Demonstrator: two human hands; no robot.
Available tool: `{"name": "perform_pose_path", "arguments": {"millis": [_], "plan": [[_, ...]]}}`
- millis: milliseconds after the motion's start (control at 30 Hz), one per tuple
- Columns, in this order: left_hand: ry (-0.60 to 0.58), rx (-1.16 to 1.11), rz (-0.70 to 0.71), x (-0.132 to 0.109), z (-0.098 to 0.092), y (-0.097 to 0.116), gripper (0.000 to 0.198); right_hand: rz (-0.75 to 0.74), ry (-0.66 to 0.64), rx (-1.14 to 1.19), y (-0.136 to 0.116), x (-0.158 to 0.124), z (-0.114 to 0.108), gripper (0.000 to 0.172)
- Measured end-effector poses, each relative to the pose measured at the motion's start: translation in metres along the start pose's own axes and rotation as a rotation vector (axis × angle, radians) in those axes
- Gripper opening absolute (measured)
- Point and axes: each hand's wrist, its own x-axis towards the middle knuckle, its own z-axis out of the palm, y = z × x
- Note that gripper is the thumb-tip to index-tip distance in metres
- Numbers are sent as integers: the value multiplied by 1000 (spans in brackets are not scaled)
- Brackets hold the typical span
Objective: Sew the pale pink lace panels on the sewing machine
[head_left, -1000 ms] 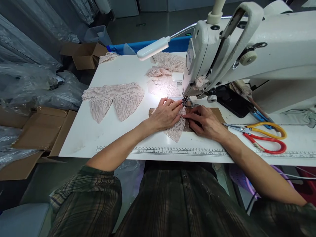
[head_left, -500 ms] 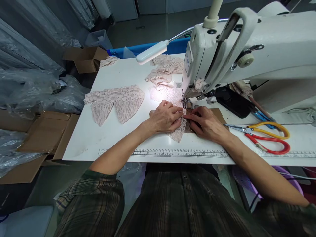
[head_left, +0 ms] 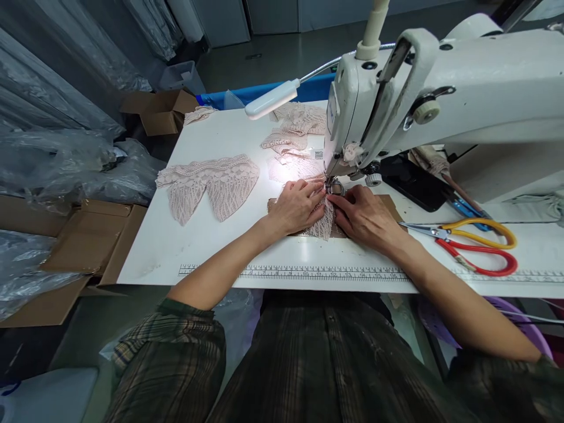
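Here's the lace [head_left: 325, 224], right at the foot [head_left: 329, 183], partway through, I'd judge: some seems to lie behind, sewn, with the tip this side left to do. My left hand [head_left: 296, 207] lies over it, fingers close together; my right hand [head_left: 363, 214] has fingertips at its edge. Whether either is pinching, I can't tell. Off left, a second piece [head_left: 210, 182] lies flat, well apart.

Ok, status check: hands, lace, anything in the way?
Left hand on the lace, close to the sewing machine. Right hand at the lace's right edge. Lace between both hands. Nothing seen blocking it; scissors off to the right.
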Motion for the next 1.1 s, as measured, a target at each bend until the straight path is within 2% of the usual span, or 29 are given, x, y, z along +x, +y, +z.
{"name": "perform_pose_path", "arguments": {"millis": [233, 333, 433, 533, 633, 733, 867, 933, 1033, 1100], "plan": [[100, -115, -13, 2, 5, -5, 32, -53, -32, 40, 3, -5, -4, 41], [173, -128, -110, 12, 5, -15, 27, -35, -44, 35, 2, -5, -5, 40], [142, -80, -226, 28, 6, -32, 26, -24, -57, 37, 0, -4, -4, 41], [97, -96, -237, 36, 6, -50, 30, -8, -59, 67, 0, -4, -5, 41], [182, -116, -185, 28, 1, -58, 29, 0, -61, 203, 9, -5, -11, 44], [243, -128, -41, 9, -8, -52, 28, 20, -107, 372, 24, -3, -23, 49], [176, -337, 222, -13, -13, -34, 22, 50, -178, 453, 39, 5, -34, 44], [156, -456, 304, -18, -11, -25, 21, 60, -208, 444, 41, 9, -35, 42], [128, -543, 318, -21, -6, -16, 21, 61, -210, 440, 41, 9, -32, 41], [110, -542, 283, -22, -4, -13, 19, 70, -154, 466, 40, 7, -29, 40]]}}
